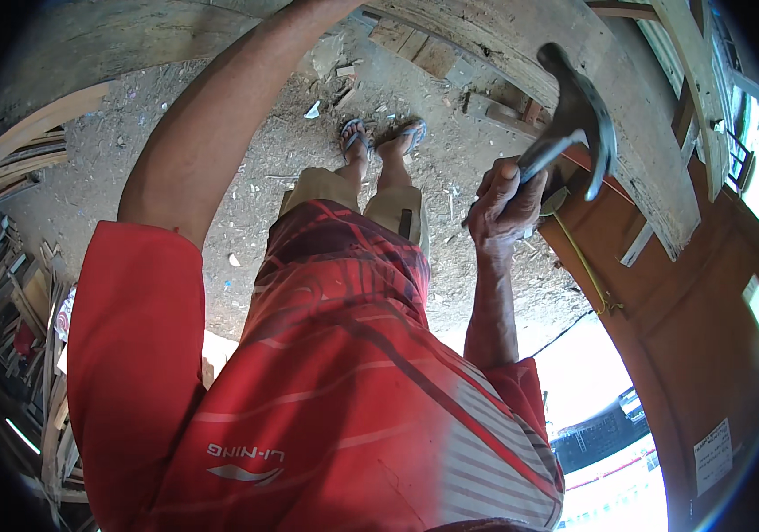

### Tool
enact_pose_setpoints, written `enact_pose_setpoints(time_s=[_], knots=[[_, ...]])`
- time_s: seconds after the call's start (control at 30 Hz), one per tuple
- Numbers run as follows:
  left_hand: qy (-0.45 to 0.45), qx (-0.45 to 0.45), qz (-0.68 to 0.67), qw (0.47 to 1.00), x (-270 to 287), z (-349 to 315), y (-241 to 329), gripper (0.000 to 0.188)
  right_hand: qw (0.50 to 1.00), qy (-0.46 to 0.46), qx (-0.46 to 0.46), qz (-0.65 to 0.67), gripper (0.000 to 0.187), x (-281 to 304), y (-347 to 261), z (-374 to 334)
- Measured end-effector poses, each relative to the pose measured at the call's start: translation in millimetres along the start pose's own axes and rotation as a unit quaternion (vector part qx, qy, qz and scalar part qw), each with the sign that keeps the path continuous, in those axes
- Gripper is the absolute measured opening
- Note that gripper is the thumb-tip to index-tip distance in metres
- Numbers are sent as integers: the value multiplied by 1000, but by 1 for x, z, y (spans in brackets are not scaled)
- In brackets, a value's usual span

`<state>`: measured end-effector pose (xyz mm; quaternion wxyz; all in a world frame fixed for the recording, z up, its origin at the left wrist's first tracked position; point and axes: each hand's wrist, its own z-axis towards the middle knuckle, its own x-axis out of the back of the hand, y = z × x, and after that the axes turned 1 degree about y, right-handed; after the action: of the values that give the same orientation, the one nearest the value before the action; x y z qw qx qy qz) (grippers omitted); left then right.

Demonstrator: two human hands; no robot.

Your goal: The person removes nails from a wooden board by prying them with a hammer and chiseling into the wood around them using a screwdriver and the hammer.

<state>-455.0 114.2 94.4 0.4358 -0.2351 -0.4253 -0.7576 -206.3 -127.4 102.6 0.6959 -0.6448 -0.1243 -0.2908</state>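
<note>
Dirt floor (300, 142) seen below and left of the right hand (505, 208), littered with wood scraps. Brown panel (690, 319) stands right of the grip. Wooden beam (641, 151) runs past the grip's upper right, behind the tool; contact can't be told. No nail can be made out there.

For clean hammer work at the beam: swing path should be kept clear of the panel, and the striking face brought down square. The handle is best held well back from the head, wrist loose, with the first taps kept light. Anything to be struck should be steadied first, fingers kept out of the line.

Pose: left arm (211, 133) is bent at the elbow and reached forward, up-left of the grip. Left hand is cut off by the top edge, so its grip can't be told. Right forearm (493, 301) is raised, directly below the grip, wrist near straight.

Hammer (579, 102) is in the right hand, fingers closed round the handle. Head is held just up-right of the knuckles, blunt end up, claw curved down. Thumb (506, 177) is pressed over the handle. Yellow cord (608, 304) hangs down-right of the grip, apart from it; should be kept from snagging.
</note>
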Motion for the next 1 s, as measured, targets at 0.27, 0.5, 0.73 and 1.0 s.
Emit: enact_pose_setpoints(time_s=[0.27, 0.5, 0.73, 1.0], knots=[[-2, -4, 23, 1000, 0, 0, -2, 21, 987, -76, -127, -67, 36, -29, 16, 10], [-34, -6, 33, 999, 0, 2, 1, 24, 989, -22, -125, 80, 33, -35, 25, -2], [-33, 2, 24, 999, 3, 1, 1, 22, 987, 91, -11, 131, 32, -24, -3, 2], [6, -26, 26, 999, 1, 7, -1, 25, 988, -53, -78, -120, 30, -31, 23, 10]])
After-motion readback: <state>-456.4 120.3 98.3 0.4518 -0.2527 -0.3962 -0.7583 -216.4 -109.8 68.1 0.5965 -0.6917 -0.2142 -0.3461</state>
